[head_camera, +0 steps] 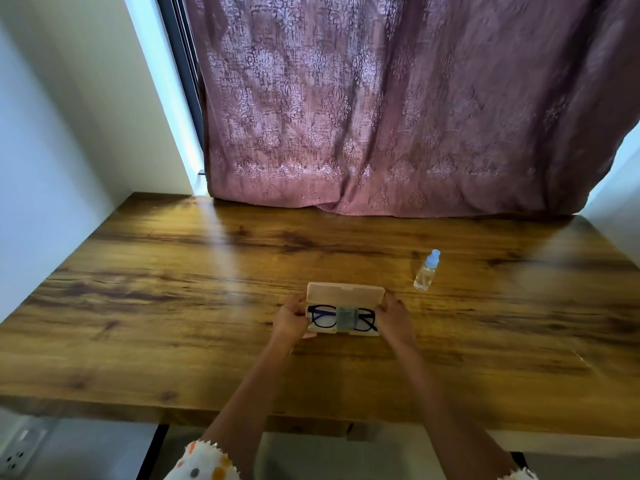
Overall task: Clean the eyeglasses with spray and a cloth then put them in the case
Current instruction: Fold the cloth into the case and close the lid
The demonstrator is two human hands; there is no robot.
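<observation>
A beige eyeglass case (345,292) lies open on the wooden table (173,306), lid tipped back. Inside rest dark-framed eyeglasses (322,316) with a folded grey cloth (345,318) laid over their middle. My left hand (290,318) grips the case's left end, thumb at the lid's corner. At the right end, my right hand (394,317) holds the case the same way. A small clear spray bottle (426,271) with a pale blue cap stands upright behind and to the right of the case, apart from both hands.
A mauve patterned curtain (398,116) hangs down onto the table's far edge. White walls close in on the left (52,150) and far right. A wall socket (17,452) sits below the table's near left corner.
</observation>
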